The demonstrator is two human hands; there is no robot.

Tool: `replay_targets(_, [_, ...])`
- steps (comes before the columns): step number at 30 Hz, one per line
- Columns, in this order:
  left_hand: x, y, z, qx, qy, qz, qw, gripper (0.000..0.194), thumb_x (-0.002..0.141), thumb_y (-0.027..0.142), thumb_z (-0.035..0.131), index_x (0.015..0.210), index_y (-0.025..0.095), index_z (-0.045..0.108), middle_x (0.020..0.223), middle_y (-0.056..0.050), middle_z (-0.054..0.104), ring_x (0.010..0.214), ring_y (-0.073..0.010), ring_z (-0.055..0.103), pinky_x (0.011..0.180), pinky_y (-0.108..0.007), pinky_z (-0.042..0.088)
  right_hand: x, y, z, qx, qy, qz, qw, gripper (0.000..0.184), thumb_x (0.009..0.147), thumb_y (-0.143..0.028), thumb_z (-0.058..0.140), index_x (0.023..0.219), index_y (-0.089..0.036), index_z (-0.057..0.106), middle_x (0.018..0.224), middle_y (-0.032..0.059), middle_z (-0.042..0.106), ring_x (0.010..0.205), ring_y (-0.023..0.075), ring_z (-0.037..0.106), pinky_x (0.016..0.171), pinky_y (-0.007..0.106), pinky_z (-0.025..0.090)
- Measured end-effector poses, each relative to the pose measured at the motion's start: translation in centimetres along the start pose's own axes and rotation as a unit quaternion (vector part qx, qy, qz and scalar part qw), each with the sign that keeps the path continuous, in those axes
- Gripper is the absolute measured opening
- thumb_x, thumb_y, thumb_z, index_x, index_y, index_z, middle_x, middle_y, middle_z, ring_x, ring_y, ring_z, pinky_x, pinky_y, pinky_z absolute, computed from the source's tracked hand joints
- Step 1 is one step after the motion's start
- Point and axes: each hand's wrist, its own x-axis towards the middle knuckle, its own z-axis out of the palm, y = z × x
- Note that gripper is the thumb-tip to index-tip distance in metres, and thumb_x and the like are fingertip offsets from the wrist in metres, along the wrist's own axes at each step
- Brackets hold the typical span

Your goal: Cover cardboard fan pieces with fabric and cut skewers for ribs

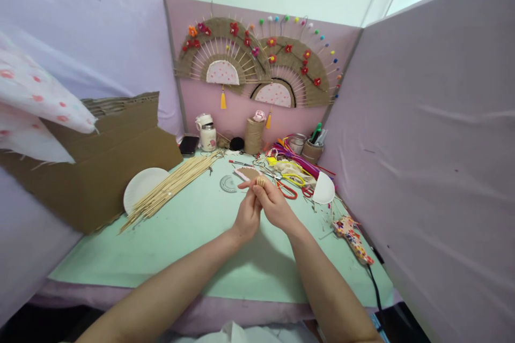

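Observation:
My left hand (248,214) and my right hand (277,204) meet over the middle of the table, both closed. Between them shows a small tight bundle of pale wooden sticks (260,181), only its ends visible; the rest is hidden by my fingers. Just beyond the hands lies a cardboard piece with a pink edge (246,172). A clear protractor (228,184) rests to its left. Red-handled scissors (287,189) are right of my right hand, and yellow-handled scissors (295,178) lie a bit farther back.
Long bamboo skewers (173,187) lie across a white paper plate (139,185) at left, before a cardboard sheet (100,171). A half plate (324,188) and a patterned glue gun (353,238) with a black cord lie right. Twine (254,136) and a bottle (207,136) stand behind. Decorated fans (225,32) hang on the back panel.

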Motion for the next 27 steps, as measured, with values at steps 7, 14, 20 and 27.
replay_targets(7, [0.4,0.4,0.3,-0.019,0.006,-0.018,1.0,0.037,0.096,0.038,0.031,0.116,0.014,0.05,0.104,-0.011,0.064,0.099,-0.0219,0.06,0.087,-0.034,0.046,0.2,0.0,0.1,0.008,0.018,-0.02,1.0,0.029,0.096,-0.035,0.037,0.099,-0.022,0.063,0.105,0.0035,0.067,0.092,0.017,0.058,0.085,0.031,0.042])
replay_targets(14, [0.3,-0.1,0.5,-0.014,0.009,-0.035,0.999,0.04,0.095,0.043,0.032,0.113,0.013,0.053,0.1,-0.011,0.065,0.096,-0.0223,0.061,0.085,-0.034,0.047,0.1,1.1,0.2,0.008,0.032,-0.001,0.999,0.031,0.096,-0.036,0.037,0.099,-0.021,0.063,0.103,0.0032,0.067,0.093,0.0168,0.059,0.086,0.031,0.042])
replay_targets(20, [0.1,-0.5,0.4,-0.031,0.02,-0.047,0.998,0.045,0.094,0.047,0.033,0.116,0.013,0.053,0.1,-0.01,0.065,0.099,-0.0228,0.06,0.088,-0.035,0.047,0.1,1.2,0.5,0.008,0.027,0.019,0.999,0.031,0.096,-0.039,0.037,0.099,-0.022,0.063,0.102,0.0031,0.067,0.091,0.0173,0.059,0.083,0.03,0.043])
replay_targets(27, [-0.2,-0.9,0.4,-0.039,0.036,-0.027,0.998,0.044,0.092,0.05,0.037,0.11,0.014,0.055,0.104,-0.012,0.062,0.102,-0.024,0.058,0.09,-0.037,0.045,-0.4,1.6,1.3,0.015,0.054,-0.013,0.998,0.028,0.095,-0.037,0.037,0.097,-0.022,0.06,0.098,0.0047,0.066,0.09,0.018,0.06,0.083,0.032,0.044])
